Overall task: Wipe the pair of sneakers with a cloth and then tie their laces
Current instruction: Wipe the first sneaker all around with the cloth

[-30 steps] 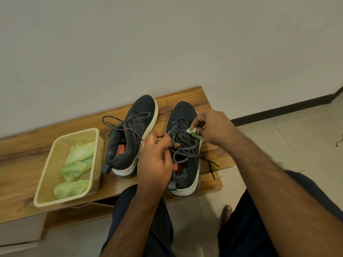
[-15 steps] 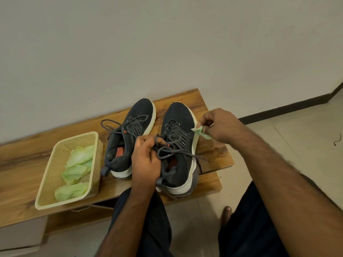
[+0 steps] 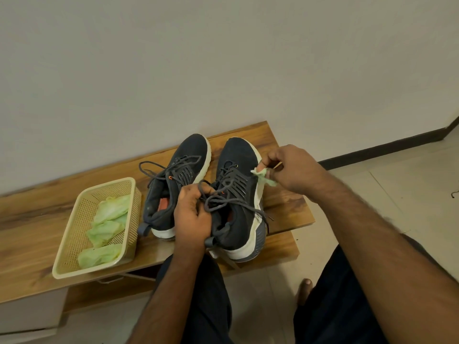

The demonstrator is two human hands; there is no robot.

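Observation:
Two dark sneakers with white soles stand side by side on a wooden bench (image 3: pixel 285 209), toes toward the wall. My left hand (image 3: pixel 192 214) grips the collar and loose laces of the right sneaker (image 3: pixel 238 194), tilting it so its sole edge faces right. My right hand (image 3: pixel 290 167) pinches a small green cloth (image 3: pixel 264 176) against the sneaker's white sole edge near the toe. The left sneaker (image 3: pixel 173 184) rests flat with its laces untied and spread out.
A beige plastic basket (image 3: pixel 72 232) holding several green cloths (image 3: pixel 104 232) sits on the bench left of the sneakers. A plain wall rises behind the bench. Tiled floor (image 3: pixel 397 189) and a dark skirting lie to the right. My knees and a bare foot (image 3: pixel 304 290) are below.
My right hand has moved with the cloth from over the laces out to the right sneaker's sole edge. My left hand has tilted that sneaker and shifted its grip toward the collar.

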